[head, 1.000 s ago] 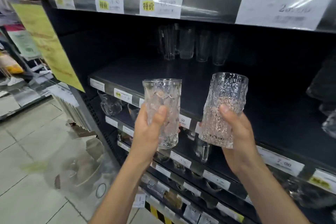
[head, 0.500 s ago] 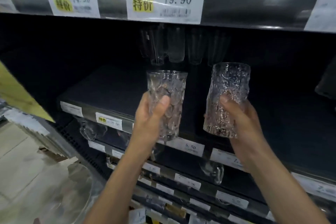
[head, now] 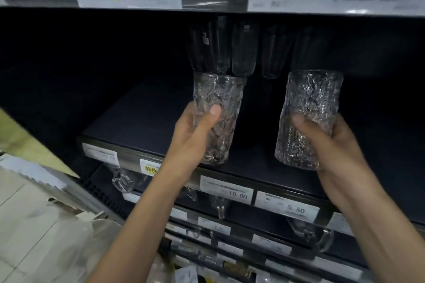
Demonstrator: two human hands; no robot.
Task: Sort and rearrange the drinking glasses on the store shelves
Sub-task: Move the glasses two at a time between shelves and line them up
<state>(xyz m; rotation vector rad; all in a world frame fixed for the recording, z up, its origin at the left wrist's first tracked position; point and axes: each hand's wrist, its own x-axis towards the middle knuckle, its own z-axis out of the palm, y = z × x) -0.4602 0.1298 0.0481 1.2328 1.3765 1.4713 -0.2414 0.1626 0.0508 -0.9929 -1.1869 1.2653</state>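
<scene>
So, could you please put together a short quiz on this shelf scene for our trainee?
1. True or false: the left grip holds the faceted glass and the right grip holds the rough-textured glass.
2. The row of plain glasses stands: A) at the back of the shelf; B) at its front edge; C) on the floor.
3. Which price shows on the tag directly below the faceted glass?

Key: 1 true; 2 A; 3 10.00
</scene>
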